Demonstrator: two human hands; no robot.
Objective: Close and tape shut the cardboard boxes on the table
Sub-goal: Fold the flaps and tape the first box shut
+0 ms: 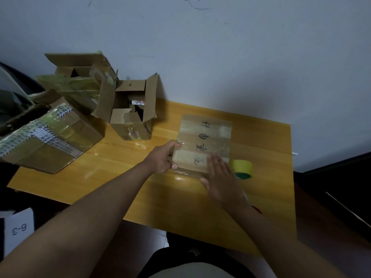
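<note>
Here the closed box (203, 144) lies lengthwise away from the person, left hand (163, 157) gripping its left edge, right hand (220, 177) flat on top, bare desk (267, 149) to its right.

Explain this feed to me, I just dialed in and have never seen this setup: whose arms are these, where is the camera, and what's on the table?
There is no machine here. A person works with bare hands, and the single picture comes from a wide-angle camera on their head, looking forward and down.

On the wooden table lies a closed box with glossy tape and handwritten characters on top. The left hand grips its left edge. The right hand lies flat on its near end, fingers straight. A tape roll, yellow-green, sits just right of that hand.

Further left stands an open box, flaps up, with something inside. Behind it is another open box, and a large taped box overhangs the table's left corner.
</note>
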